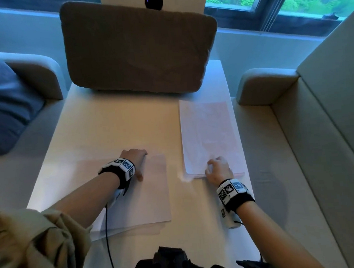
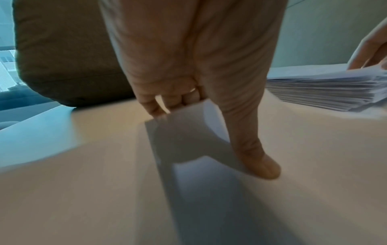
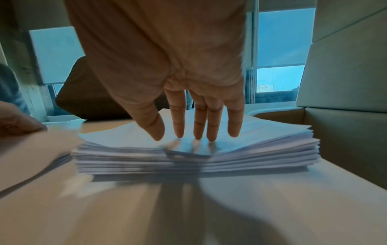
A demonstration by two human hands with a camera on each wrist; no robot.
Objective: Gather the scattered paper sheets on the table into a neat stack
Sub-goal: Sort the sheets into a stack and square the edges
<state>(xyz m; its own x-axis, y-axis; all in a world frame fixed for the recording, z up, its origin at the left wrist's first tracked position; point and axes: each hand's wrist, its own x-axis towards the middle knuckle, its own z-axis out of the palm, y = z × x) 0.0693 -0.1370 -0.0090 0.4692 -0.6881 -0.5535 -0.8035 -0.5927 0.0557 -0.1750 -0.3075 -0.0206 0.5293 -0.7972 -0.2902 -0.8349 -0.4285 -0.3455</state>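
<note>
Paper sheets (image 1: 132,190) are lying loose on the bench (image 1: 113,127) at near left, where the left hand (image 1: 135,157) is pinching one sheet's far edge, probably to carry it over. At right, the right hand (image 1: 218,169), fingers spread, is pressing down the stack (image 3: 196,157), likely steadying it. Motion blur is hiding the sheets' count.

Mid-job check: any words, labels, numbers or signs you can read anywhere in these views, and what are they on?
No text reads clearly in any view.
Left wristband: black-and-white square marker patterns, no letters or numbers.
Right wristband: the same kind of marker patterns, no words.
Paper stack under the right hand: faint print on the top sheet, too blurred to read.
Sheets under the left hand: faint pinkish tint, nothing legible.
</note>
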